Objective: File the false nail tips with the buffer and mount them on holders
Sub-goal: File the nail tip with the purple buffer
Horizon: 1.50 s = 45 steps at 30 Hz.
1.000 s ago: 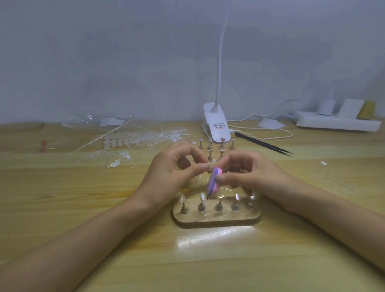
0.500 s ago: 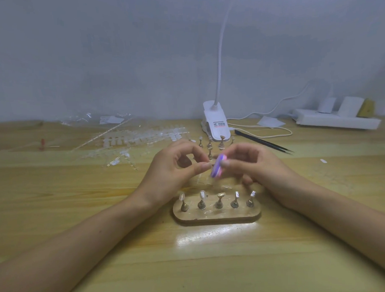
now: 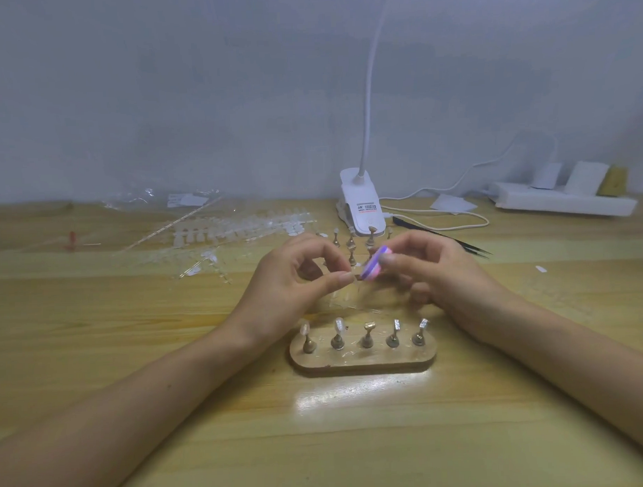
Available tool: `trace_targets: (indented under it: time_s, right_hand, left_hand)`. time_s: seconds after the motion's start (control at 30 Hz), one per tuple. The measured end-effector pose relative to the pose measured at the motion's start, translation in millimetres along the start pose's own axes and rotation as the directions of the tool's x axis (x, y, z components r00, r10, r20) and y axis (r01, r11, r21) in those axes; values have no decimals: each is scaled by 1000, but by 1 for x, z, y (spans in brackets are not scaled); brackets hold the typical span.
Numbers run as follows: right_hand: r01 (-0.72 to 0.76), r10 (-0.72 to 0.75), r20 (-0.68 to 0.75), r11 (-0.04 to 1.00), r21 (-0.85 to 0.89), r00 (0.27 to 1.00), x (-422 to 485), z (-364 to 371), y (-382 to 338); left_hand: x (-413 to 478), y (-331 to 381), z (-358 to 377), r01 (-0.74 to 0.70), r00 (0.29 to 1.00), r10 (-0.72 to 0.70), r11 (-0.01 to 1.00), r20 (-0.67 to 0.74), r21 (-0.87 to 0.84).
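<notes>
My right hand (image 3: pixel 436 272) grips a pink and purple buffer (image 3: pixel 374 264), blurred with motion. My left hand (image 3: pixel 296 280) pinches a small clear nail tip between thumb and forefinger, right against the buffer's lower end; the tip itself is barely visible. In front of both hands lies an oval wooden base (image 3: pixel 364 362) with several metal holders (image 3: pixel 367 336) standing in a row, some carrying nail tips. More loose holders (image 3: pixel 351 242) stand behind the hands.
Strips of clear nail tips (image 3: pixel 235 230) and plastic wrapping lie at the back left. A white clip lamp (image 3: pixel 362 205) with its cable, black tweezers (image 3: pixel 443 237) and a white power strip (image 3: pixel 562 200) sit at the back right.
The buffer has moved up and away from the wooden base, now level with my left fingertips. My right hand rose with it, uncovering the right-hand holders. My left hand stays put.
</notes>
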State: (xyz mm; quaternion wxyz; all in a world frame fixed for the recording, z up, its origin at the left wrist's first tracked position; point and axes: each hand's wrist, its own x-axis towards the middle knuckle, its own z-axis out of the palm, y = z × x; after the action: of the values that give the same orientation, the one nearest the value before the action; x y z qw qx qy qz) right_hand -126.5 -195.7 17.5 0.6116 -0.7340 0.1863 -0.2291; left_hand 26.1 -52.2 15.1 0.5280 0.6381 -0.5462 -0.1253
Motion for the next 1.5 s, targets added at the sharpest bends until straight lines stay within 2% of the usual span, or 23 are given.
trace_targets:
  time_s: [0.1,0.2,0.3,0.43,0.53,0.67,0.73,0.87,0.97,1.1,1.2,1.33,1.43,1.5]
  right_hand:
    - [14,-4,119,996,-85,993,-2,2,0]
    - [9,-9,1,1000,-9,1000,-1,0,0]
    - [14,-4,110,995,-96,994,-3,3,-1]
    - [6,-6,-25,1000,-4,1000,0,0,0]
    - [16,-6,115,996,-90,993,-2,3,1]
    - [5,-6,-23,1000,-18,1000,1,-1,2]
    - [-7,9,28,998,-68,1000,2,-3,1]
    - [-7,7,41,1000,-20,999,2,-4,1]
    - [20,-6,160,996,-88,987,-2,1,1]
    - [8,-7,11,1000,-13,1000,-1,-1,1]
    - [15,-4,128,996,-89,992,-3,4,1]
    - [10,-10,15,1000,-23,1000,-1,0,1]
    - [9,7,135,992,-122,991,-2,2,1]
    - [5,-1,47,998,-70,999,0,1,2]
  left_hand:
    - [0,1,0,8,1000,-8,1000,-9,2]
    - [-1,1,0,1,1000,-1,1000,-5,2]
    - [-1,1,0,8,1000,-8,1000,-11,5]
    - [0,1,0,7,1000,-7,1000,-17,7]
    - [-1,1,0,10,1000,-10,1000,-21,3]
    - [-1,1,0,1,1000,-1,1000,-6,9]
    - [-2,1,0,0,1000,0,1000,15,10]
    - [-1,-1,0,4,1000,-4,1000,-15,-6]
    - [-1,-1,-1,3,1000,-3,1000,-7,8]
    - [0,-1,0,4,1000,-4,1000,-2,-11]
    - [0,-1,0,3,1000,-3,1000,-9,-14]
    - [0,-1,0,-9,1000,9,1000,2,-9]
    - [0,-1,0,6,1000,-6,1000,-2,2]
    - [0,-1,0,6,1000,-6,1000,-1,-3]
